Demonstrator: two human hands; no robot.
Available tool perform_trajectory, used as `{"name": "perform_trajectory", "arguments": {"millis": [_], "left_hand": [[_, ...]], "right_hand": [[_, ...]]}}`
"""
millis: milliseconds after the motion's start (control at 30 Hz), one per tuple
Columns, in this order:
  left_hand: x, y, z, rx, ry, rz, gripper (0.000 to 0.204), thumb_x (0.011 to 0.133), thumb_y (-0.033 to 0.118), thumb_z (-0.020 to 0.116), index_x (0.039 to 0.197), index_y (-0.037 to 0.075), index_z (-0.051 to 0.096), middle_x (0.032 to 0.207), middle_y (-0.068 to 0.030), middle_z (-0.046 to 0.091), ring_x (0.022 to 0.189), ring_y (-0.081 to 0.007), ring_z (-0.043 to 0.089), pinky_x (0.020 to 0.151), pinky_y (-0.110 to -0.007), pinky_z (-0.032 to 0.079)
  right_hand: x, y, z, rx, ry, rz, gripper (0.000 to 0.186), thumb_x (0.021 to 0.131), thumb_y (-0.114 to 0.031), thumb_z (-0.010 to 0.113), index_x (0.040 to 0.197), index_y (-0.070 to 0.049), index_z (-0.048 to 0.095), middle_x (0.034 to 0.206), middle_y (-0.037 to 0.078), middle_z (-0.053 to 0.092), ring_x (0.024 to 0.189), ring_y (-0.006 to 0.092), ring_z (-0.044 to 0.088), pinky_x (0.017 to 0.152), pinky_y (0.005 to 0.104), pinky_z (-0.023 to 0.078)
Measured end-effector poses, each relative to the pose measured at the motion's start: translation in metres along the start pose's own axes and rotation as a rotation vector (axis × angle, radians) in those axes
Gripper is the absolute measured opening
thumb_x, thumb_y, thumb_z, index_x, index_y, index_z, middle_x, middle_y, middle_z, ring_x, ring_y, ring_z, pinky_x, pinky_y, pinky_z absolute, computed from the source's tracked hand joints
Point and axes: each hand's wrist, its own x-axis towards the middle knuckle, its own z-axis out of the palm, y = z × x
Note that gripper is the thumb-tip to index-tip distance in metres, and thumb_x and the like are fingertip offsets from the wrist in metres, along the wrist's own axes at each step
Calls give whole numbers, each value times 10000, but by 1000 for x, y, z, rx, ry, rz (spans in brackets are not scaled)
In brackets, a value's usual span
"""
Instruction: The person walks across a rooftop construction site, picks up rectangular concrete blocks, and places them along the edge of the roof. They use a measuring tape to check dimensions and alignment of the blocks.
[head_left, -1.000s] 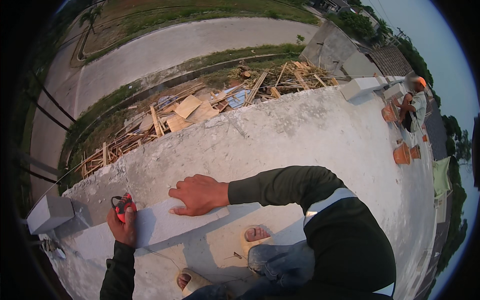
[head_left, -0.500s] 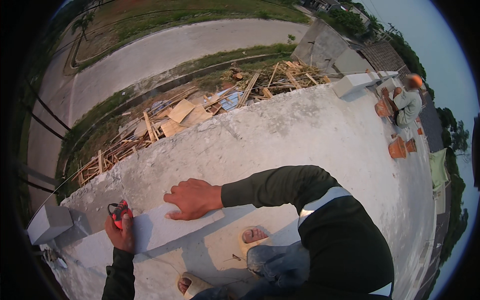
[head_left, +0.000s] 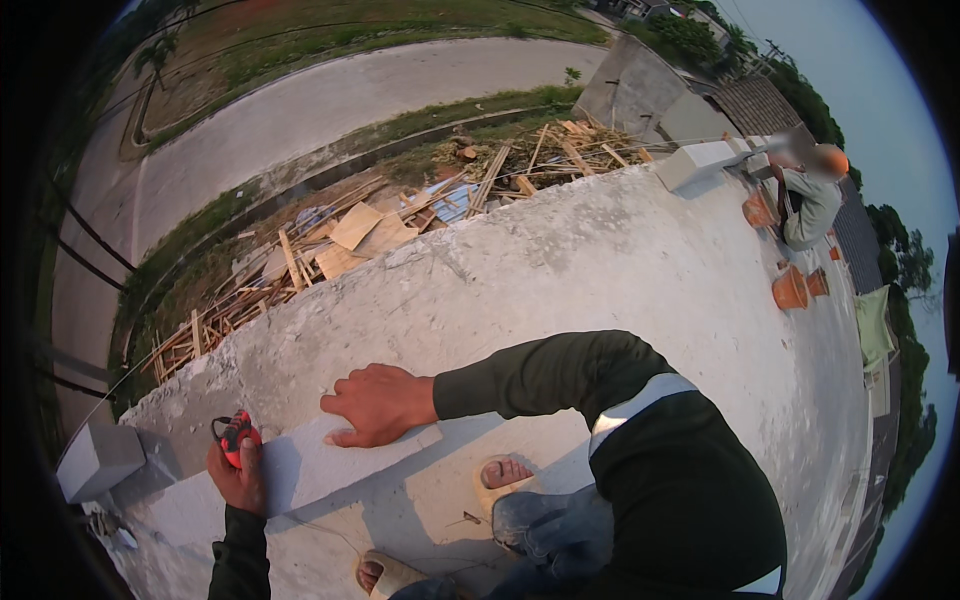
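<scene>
A rough concrete slab [head_left: 600, 270] spread beyond the fingers of the right hand [head_left: 380, 405]; a heap of scrap wood [head_left: 375, 232] lay past its edge, well ahead of them; a co-worker [head_left: 815, 205] was far off to their right. The long pale block [head_left: 320, 462] lay flat below both hands' fingers; the right ones bent loosely by its far edge, thumb on top, though whether they gripped could not be told; a shorter block [head_left: 100, 462] stood left of the fingers of the left hand [head_left: 238, 482], apparently already placed; the long one looked unfixed, with no mark or drawn-out blade to be made out on it, so work there seemed unfinished; smallest, a red tape measure [head_left: 238, 437] sat clasped in the left fingers.
</scene>
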Motion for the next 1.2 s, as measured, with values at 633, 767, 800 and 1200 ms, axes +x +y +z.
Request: {"name": "perform_trajectory", "arguments": {"millis": [633,767,800,1200], "left_hand": [[0,-5,1,-117,-34,-72,406,997,346,611,1157,-25,647,920,-39,640,809,-133,563,749,-282,467],[1,-5,0,-96,-55,-59,400,999,336,609,1171,-23,650,930,-43,640,806,-132,564,739,-276,467],[0,-5,0,-83,-44,-90,400,999,333,610,1176,-23,651,934,-43,640,806,-131,564,738,-276,467],[1,-7,-1,-106,-57,-92,418,997,336,611,1207,-24,642,927,-32,634,769,-117,545,692,-260,444]], "right_hand": [[-1,2,4,-4,5,16,523,938,-525,554,1093,-30,625,1016,229,657,1003,418,635,917,514,472],[-1,2,4,-2,15,14,525,936,-526,558,1092,-30,626,1015,228,657,1003,415,636,918,510,473],[-1,2,4,-2,17,11,524,937,-527,558,1090,-30,626,1014,227,657,1002,414,636,917,509,473],[-2,2,4,-17,16,15,522,940,-532,556,1086,-35,623,1003,219,655,997,406,636,920,508,471]]}}
